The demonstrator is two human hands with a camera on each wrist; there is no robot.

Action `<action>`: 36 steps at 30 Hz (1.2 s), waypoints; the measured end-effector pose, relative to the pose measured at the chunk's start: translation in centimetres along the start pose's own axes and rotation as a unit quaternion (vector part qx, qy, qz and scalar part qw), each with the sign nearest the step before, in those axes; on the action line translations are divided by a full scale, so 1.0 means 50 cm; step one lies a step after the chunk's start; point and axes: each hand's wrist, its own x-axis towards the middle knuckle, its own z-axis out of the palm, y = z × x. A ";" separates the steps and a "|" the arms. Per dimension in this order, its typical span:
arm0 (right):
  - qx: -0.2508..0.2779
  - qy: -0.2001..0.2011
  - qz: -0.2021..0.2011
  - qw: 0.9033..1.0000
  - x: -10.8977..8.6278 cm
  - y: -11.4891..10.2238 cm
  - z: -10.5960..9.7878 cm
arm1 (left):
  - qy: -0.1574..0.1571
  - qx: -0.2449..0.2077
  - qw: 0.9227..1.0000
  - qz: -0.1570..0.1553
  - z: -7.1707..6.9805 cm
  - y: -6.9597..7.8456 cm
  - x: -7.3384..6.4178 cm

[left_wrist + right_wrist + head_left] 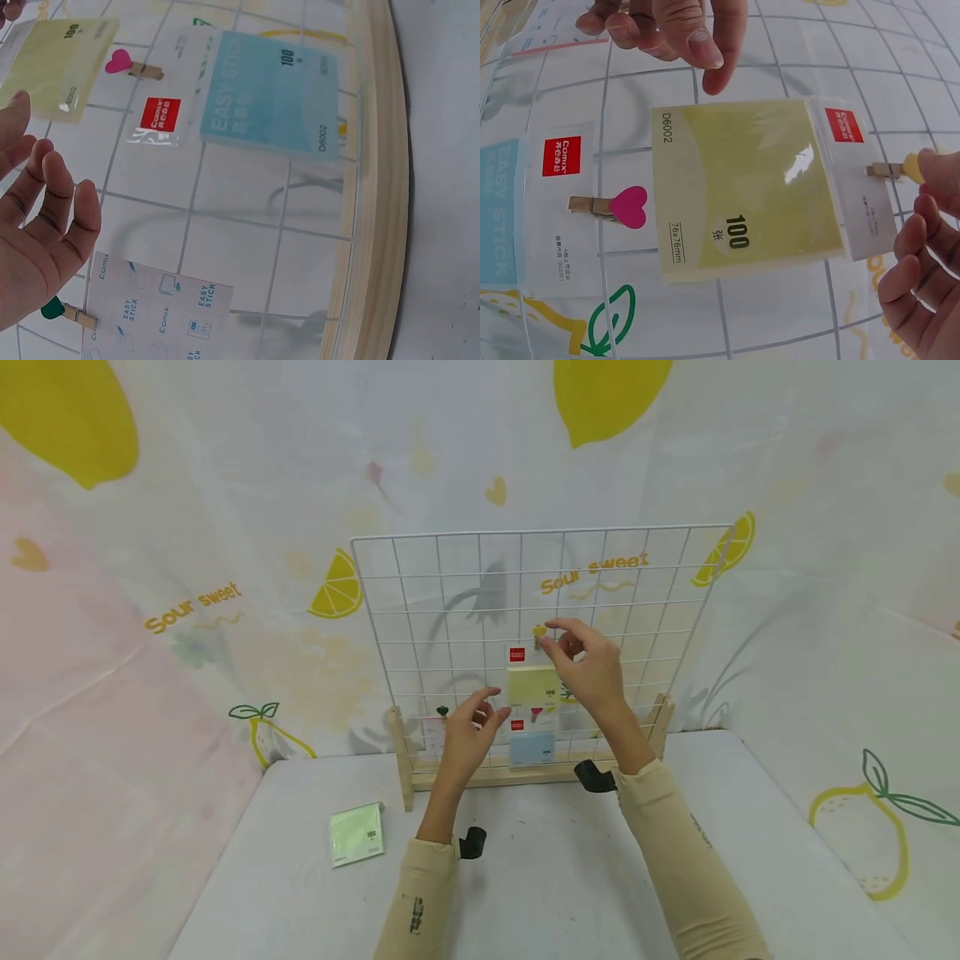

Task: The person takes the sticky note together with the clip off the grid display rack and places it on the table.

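Note:
My right hand (594, 670) is raised at the wire grid, thumb and index fingertip at the yellow heart of a small wooden clothespin (889, 170). That clothespin clips the clear top flap of a yellow sticky note pack (750, 187) to the grid. My left hand (468, 739), fingers loosely bent and holding nothing, hovers beside the yellow pack's lower left. Below the yellow pack hangs a blue sticky note pack (270, 94), its flap held by a clothespin with a pink heart (628, 207).
The white wire grid (480, 535) stands on wooden feet and a wooden base bar (382, 187). A green-topped clothespin (67, 310) holds a printed pack (157, 315) at left. A green sticky note pack (357, 835) lies on the white table (525, 877).

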 end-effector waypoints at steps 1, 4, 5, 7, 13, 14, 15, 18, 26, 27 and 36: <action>-0.001 0.000 -0.001 1.000 0.001 0.000 0.001 | 0.000 0.000 1.000 -0.001 0.001 0.000 0.001; -0.001 -0.001 0.002 1.000 0.004 -0.001 0.003 | 0.000 0.001 1.000 -0.010 0.003 0.001 0.002; -0.001 -0.002 0.005 1.000 0.005 -0.001 0.004 | -0.001 0.001 1.000 -0.013 0.004 0.002 0.003; -0.002 -0.006 0.013 1.000 0.006 -0.002 0.005 | -0.001 0.001 1.000 -0.020 0.006 0.004 0.003; -0.007 -0.019 0.043 0.999 0.008 -0.007 0.008 | -0.009 0.000 0.999 -0.039 0.012 0.008 0.001; -0.008 -0.021 0.045 0.999 0.008 -0.008 0.008 | -0.010 0.000 0.999 -0.041 0.013 0.007 0.001; -0.010 -0.023 0.048 0.999 0.009 -0.009 0.008 | -0.010 -0.001 0.999 -0.042 0.014 0.007 0.001; -0.013 -0.026 0.051 0.998 0.010 -0.009 0.009 | -0.011 0.000 0.999 -0.039 0.016 0.005 0.003; -0.023 -0.041 0.054 0.997 0.012 -0.007 0.011 | -0.011 -0.008 0.999 -0.034 0.023 0.006 0.010; -0.026 -0.044 0.057 0.997 0.013 -0.008 0.011 | -0.011 -0.009 0.999 -0.035 0.024 0.007 0.010; -0.061 -0.055 0.057 0.995 0.021 -0.016 0.012 | -0.016 -0.003 0.999 -0.045 0.028 0.015 0.013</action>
